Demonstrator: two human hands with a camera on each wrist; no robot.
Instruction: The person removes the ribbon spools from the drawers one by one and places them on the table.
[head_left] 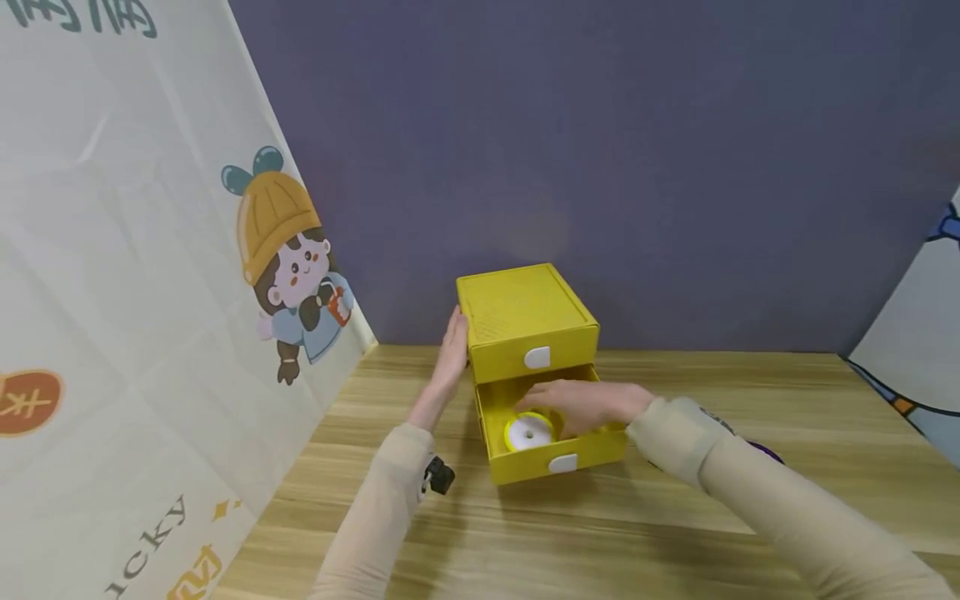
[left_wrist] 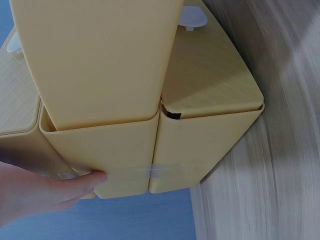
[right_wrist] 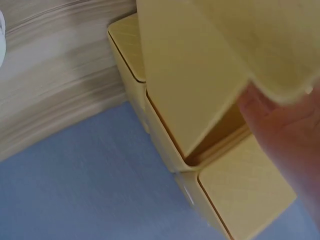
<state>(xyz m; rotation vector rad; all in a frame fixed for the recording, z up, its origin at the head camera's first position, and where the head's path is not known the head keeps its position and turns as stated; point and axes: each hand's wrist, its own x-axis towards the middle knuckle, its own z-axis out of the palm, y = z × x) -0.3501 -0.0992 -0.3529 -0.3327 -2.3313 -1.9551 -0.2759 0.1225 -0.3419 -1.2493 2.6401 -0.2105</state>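
A yellow drawer cabinet [head_left: 528, 304] stands on the wooden table against the dark backdrop. Its middle drawer [head_left: 525, 467] is pulled out, while the drawers above and below it are in. Inside the pulled-out drawer lies a round white disc [head_left: 529, 432] with a yellow rim and a small centre hole. My left hand [head_left: 452, 357] rests with straight fingers against the cabinet's left side. Reaching over the right wall into the drawer, my right hand [head_left: 573, 403] has bent fingers beside the disc. Whether they hold something I cannot tell; the drawer wall [right_wrist: 195, 75] hides the fingertips.
Behind my right forearm, a purple curved edge [head_left: 767, 452] shows on the table [head_left: 720, 383]. A white printed sheet [head_left: 150, 250] stands on the left and another patterned sheet [head_left: 911, 333] on the right. White tabs [head_left: 537, 357] mark the drawer fronts.
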